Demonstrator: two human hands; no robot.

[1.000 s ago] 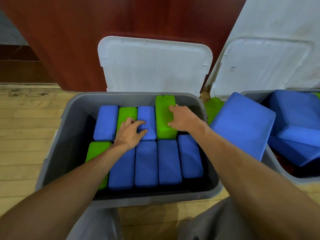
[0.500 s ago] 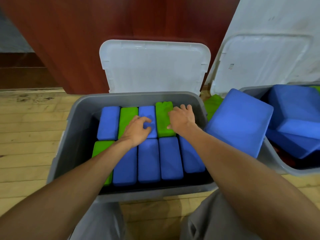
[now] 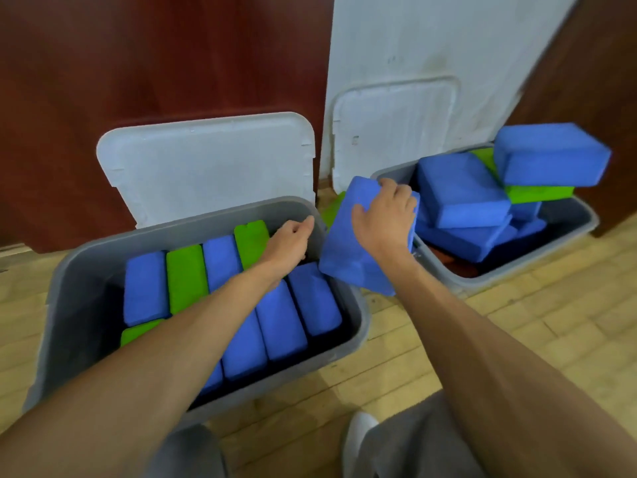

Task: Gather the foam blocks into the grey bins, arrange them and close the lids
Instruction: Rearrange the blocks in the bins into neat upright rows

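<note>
The left grey bin [image 3: 86, 270] holds blue and green foam blocks packed on edge in two rows, among them a green block [image 3: 251, 241] in the back row. My left hand [image 3: 289, 241] hovers at the back right corner of that bin, fingers loosely curled, holding nothing. My right hand [image 3: 386, 219] grips a large blue foam block [image 3: 348, 253] tilted between the two bins. The right grey bin [image 3: 517, 274] holds a loose pile of blue blocks [image 3: 462, 194] and a green block [image 3: 537, 193].
Two white lids [image 3: 206, 167] [image 3: 393, 125] lean upright behind the bins against a red-brown panel and a white wall. A green block [image 3: 332, 208] lies on the wooden floor between the bins. My knees and a white shoe [image 3: 358, 439] are at the bottom.
My right hand left the green block in the left bin and took hold of the large blue block between the bins. My left hand moved to the bin's back right corner. The view swung right.
</note>
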